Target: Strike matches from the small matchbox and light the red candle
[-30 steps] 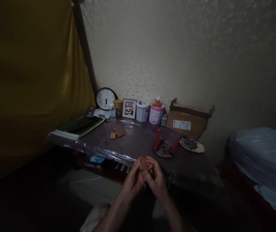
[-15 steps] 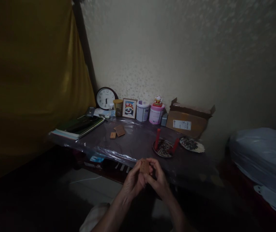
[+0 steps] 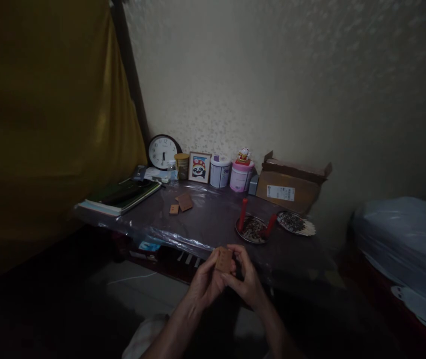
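Two hands of yours meet at one flat brown tablet, held just in front of the near edge of the table (image 3: 213,224). Your left hand (image 3: 206,281) grasps the tablet (image 3: 224,260) from its left side, thumb along that edge and palm turned up beneath. Your right hand (image 3: 248,279) grips it from the other side, the thumb at the lower right corner and a finger by the top edge. You have its broad face tipped up toward you, and small dark marks run across it, too small to read.

Beyond your hands, toward the left, a small square tile (image 3: 174,209) lies on the table just beside a larger brown piece (image 3: 185,202). To the right you have a round plate (image 3: 254,242) strewn with dark bits; it carries an upright red candle (image 3: 242,215) and a shorter red candle (image 3: 270,226) that leans. Just past that plate is a fanned bunch of pale sticks (image 3: 305,228).

Along the wall you face a round clock (image 3: 163,151), a framed panda picture (image 3: 199,168), a white tin (image 3: 220,173) and a pink tin (image 3: 240,178) with a figurine (image 3: 243,156) on top. A cardboard box (image 3: 302,192) with raised flaps stands right of these. On your left, notebooks (image 3: 102,208) lie near a yellow curtain (image 3: 67,109).
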Tool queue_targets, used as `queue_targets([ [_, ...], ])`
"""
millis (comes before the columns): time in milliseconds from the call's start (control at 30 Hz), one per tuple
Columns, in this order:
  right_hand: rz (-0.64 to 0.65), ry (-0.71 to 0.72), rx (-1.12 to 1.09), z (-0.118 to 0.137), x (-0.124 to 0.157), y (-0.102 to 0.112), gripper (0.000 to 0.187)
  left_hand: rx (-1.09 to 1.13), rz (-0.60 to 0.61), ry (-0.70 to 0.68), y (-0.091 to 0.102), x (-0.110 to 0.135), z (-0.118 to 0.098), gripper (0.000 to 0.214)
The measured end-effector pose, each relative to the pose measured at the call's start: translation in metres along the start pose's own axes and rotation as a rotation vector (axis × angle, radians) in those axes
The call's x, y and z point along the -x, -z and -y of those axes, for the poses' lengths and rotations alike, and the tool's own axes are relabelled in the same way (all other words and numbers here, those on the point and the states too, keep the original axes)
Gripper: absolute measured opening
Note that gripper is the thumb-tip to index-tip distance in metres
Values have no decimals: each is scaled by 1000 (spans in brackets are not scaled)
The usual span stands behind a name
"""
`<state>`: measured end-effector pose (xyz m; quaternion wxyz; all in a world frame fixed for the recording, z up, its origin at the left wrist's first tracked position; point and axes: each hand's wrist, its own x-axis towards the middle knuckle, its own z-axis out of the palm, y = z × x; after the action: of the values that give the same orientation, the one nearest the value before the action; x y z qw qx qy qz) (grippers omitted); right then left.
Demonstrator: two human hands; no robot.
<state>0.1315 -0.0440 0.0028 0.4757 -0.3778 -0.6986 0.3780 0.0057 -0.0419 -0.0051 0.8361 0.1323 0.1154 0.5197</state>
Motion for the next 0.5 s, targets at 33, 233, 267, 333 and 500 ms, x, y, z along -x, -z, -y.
queue_targets([
  [33, -2, 12, 12, 1, -1, 0, 50, -3, 4, 9, 0, 0, 0, 21],
  [233, -6, 32, 30, 1, -1, 1, 52, 11, -11, 13, -2, 2, -1, 22],
  [267, -4, 30, 26, 1, -1, 1, 52, 13, -7, 11, -2, 2, -1, 22],
  [333, 2, 23, 9, 0, 0, 1, 52, 3, 7, 19, -2, 2, -1, 22],
  [500, 13, -1, -49, -1, 1, 1, 57, -5, 11, 23, 1, 1, -1, 21],
])
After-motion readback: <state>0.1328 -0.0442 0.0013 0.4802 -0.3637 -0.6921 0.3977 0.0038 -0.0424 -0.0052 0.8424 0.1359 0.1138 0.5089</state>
